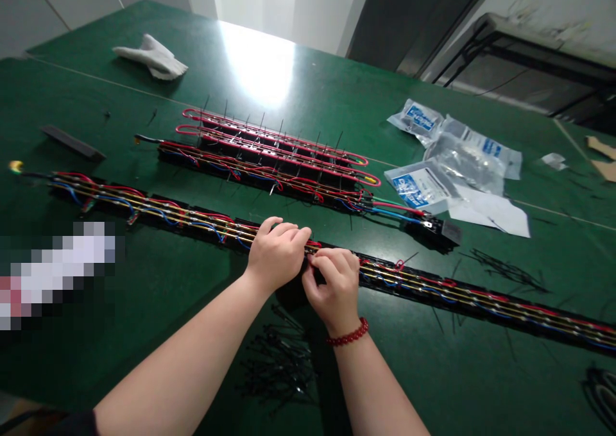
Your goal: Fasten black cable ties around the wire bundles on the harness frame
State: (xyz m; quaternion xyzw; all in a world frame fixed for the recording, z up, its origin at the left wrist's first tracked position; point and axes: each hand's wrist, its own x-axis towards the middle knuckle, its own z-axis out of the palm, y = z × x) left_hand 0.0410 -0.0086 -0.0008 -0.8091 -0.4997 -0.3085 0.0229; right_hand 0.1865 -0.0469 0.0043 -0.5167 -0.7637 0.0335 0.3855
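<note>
Forearms (192, 359): reached up from the bottom edge of the frame, converging near the centre, with a red bead bracelet (347, 335) on the right wrist.
Left hand (279, 253): lay over the strip at the centre, fingers bent and close together; whether they gripped anything could not be told.
Right hand (337, 285): was just beside it, thumb and forefinger brought close together at the strip's near edge; what lay between them could not be made out.
Wired strip (433, 286): ran beneath the hands, its long axis slanting from the left, above mid-height, down to the lower right edge; its yellow-tipped end (16, 166) pointed left.
Wire colours: red, yellow and blue, along its length.
Folded assembly (260, 173): lay above the strip, slanting much the same way, a black block (433, 231) at its right end.
Black ties (279, 359): were heaped at lower centre.
Plastic bags (462, 150): lay at upper right.
White cloth item (154, 58): rested at upper left.
Green table (481, 385): bore everything.
</note>
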